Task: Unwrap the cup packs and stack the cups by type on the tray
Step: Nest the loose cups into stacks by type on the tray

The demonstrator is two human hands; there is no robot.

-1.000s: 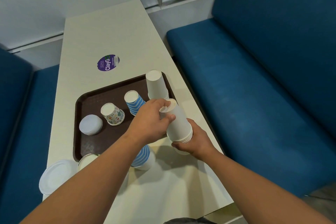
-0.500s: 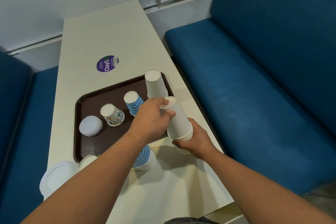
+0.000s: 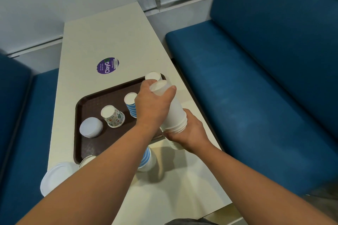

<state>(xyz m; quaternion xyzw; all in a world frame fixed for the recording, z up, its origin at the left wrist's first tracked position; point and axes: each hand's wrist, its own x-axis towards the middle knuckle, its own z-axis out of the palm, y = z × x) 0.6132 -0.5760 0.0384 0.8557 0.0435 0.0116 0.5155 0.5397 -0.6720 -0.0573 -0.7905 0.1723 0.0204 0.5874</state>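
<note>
the left hand [image 3: 152, 107] is curled around the far end of a stack of plain white cups [image 3: 171, 109], fingers and thumb wrapped over the topmost upturned cup. the right hand [image 3: 186, 133] grips the near end of the same stack from below, fingers closed round the ridged rims. the stack is held tilted, off the surface, above the right near corner of the brown tray [image 3: 87, 144]. on the tray stand an upturned white cup stack [image 3: 153, 76] at the far right corner, a blue-striped cup [image 3: 131, 104], a cup with a colourful print [image 3: 112, 118] and a low white lid stack [image 3: 91, 127] to the left. nearer on the cream table [image 3: 102, 42], partly hidden by the left forearm, lies a blue-striped cup pack [image 3: 147, 160]; white lids [image 3: 54, 177] sit at the near left edge. a purple sticker [image 3: 108, 65] lies beyond the tray.
</note>
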